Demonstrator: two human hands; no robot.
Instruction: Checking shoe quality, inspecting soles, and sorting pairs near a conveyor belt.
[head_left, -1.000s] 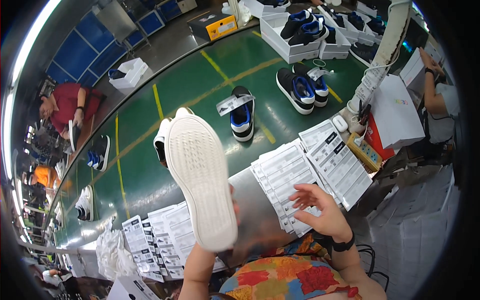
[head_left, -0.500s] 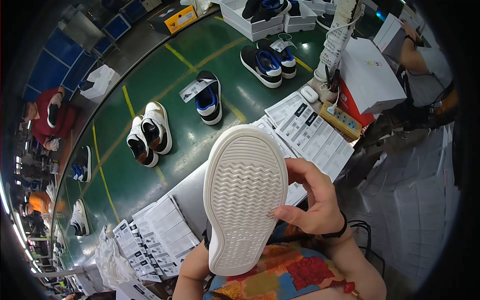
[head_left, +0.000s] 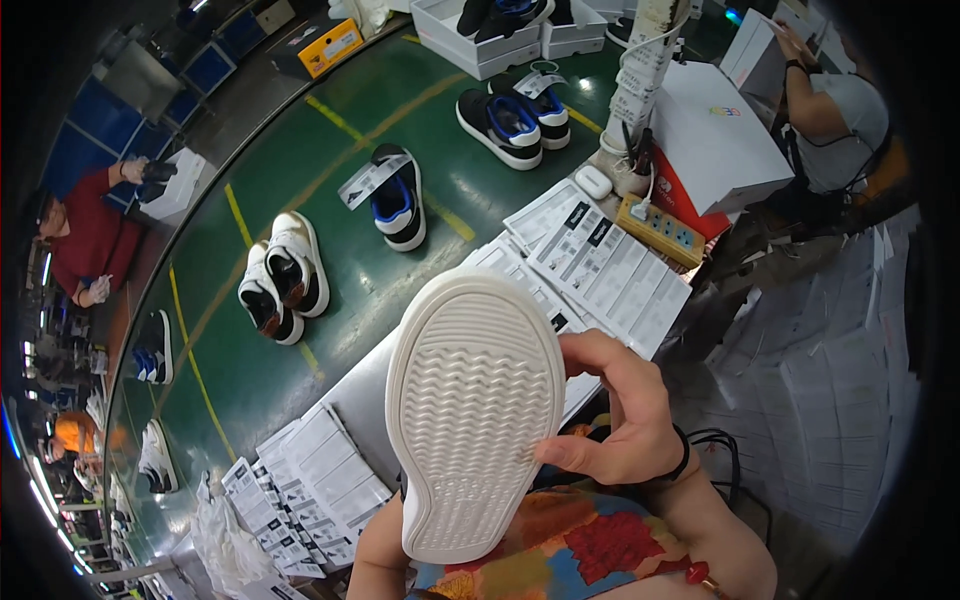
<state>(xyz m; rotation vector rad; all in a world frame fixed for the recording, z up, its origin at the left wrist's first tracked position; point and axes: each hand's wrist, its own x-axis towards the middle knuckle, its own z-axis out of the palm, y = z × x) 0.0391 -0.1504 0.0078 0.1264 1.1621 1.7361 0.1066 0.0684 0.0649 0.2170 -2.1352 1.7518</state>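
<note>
Shoe (head_left: 470,410) held up close to the camera, white ridged sole facing it, toe end up, heel end down near the lap. Right hand (head_left: 620,420) grips its right edge: fingers (head_left: 590,350) curled over the rim, thumb pressed on the sole. Left hand hidden behind the shoe, only the forearm shows at the lower edge; its grasp cannot be told. Beyond, green desk (head_left: 440,190) carries a white-and-black pair (head_left: 280,275), a blue-lined shoe (head_left: 397,198), and label sheets (head_left: 610,265).
</note>
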